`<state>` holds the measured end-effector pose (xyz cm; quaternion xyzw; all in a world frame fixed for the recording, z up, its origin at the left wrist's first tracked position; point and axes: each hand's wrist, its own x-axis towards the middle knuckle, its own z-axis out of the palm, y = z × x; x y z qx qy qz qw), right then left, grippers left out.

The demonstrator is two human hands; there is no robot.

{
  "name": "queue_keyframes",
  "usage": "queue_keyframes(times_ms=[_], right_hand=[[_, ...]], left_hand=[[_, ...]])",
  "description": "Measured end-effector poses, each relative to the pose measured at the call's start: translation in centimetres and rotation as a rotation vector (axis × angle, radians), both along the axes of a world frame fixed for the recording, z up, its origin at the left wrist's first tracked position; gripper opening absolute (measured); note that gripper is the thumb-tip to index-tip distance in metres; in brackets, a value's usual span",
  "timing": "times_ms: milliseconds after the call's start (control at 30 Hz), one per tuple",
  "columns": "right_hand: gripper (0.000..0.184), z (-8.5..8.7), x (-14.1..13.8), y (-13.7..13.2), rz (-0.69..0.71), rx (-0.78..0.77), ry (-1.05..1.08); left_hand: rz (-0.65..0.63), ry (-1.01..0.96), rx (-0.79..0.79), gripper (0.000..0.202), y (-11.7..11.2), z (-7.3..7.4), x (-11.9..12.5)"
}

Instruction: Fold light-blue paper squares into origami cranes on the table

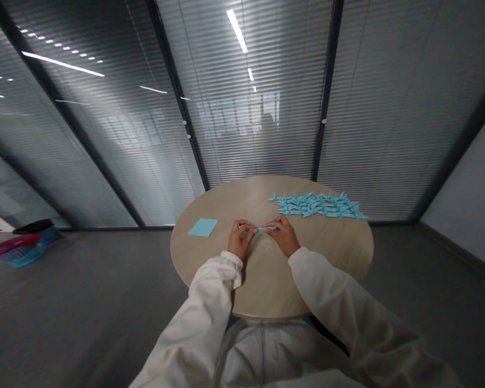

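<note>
Left hand (241, 238) and right hand (283, 235), fingers curled in, pinch a narrow light-blue folded paper (262, 229), hiding its ends; beyond the right, overlapping pointed light-blue paper figures (318, 205) blur together.

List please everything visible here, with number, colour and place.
Table: one, light wood, centre
Folded paper: one, light blue, held, table's middle
Flat sheet: one, light blue, table's left
Paper figures: many, light blue, table's far right
Baskets: at least two, red, blue, dark, left floor
Glass panels with blinds: several, grey, beyond table
Light strips: several, white, in panels
Wall: one, grey, right
Floor: one, grey, below
Sleeves: two, cream, on arms
Lap garment: one, cream, bottom centre
Left hand: one, bare, paper's left end
Right hand: one, bare, paper's right end
</note>
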<state>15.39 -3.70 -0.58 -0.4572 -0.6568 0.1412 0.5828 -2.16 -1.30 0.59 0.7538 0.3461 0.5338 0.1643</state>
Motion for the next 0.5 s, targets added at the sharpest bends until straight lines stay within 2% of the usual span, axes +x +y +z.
queue_keyframes(times_ms=[67, 167, 233, 367, 500], right_hand=[[0.019, -0.14, -0.02, 0.03, 0.022, 0.009, -0.045], [0.019, -0.25, -0.15, 0.0, 0.131, -0.042, -0.105], [0.019, -0.39, -0.15, 0.11, 0.15, -0.089, -0.077], [0.021, -0.77, 0.09, 0.55, 0.093, -0.147, 0.052], [0.025, -0.82, 0.03, 0.56, 0.122, -0.146, 0.06]], left_hand=[[-0.063, 0.012, -0.042, 0.019, -0.16, 0.02, 0.08], [-0.148, 0.039, -0.159, 0.023, -0.42, 0.08, 0.12], [-0.143, 0.023, -0.225, 0.026, -0.41, 0.0, 0.11], [-0.133, -0.036, -0.315, 0.041, 0.01, -0.38, 0.09], [-0.152, -0.026, -0.349, 0.041, 0.12, -0.5, 0.09]])
